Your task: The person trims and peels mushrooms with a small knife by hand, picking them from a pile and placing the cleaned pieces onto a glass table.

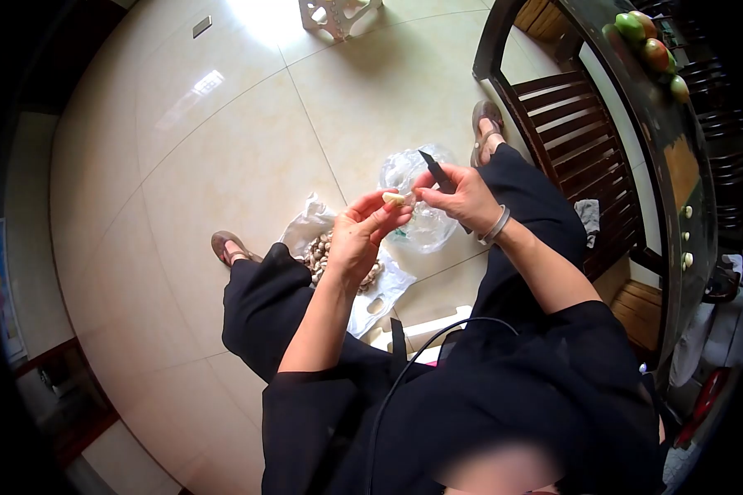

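Observation:
In front of my lap, my left hand [370, 223] pinches a small pale, cream-coloured piece [394, 199] between thumb and fingers; its kind is not clear. My right hand [462, 198] holds a black knife [437, 172], its tip pointing up and away from me. The thumb and forefinger of that hand reach to the right end of the pale piece. Below my left hand lies a white plastic bag [394, 289] with many small brown-and-white roundish pieces [319, 252] on it. Under my right hand stands a clear plastic bag [425, 235], its contents hard to make out.
A dark wooden chair [571, 124] stands at right beside a dark table [636, 107] bearing green-and-red fruit [654, 54] and several small pale pieces [687, 237]. A plastic stool [338, 15] stands on the tiled floor ahead. A black cable [400, 375] crosses my lap.

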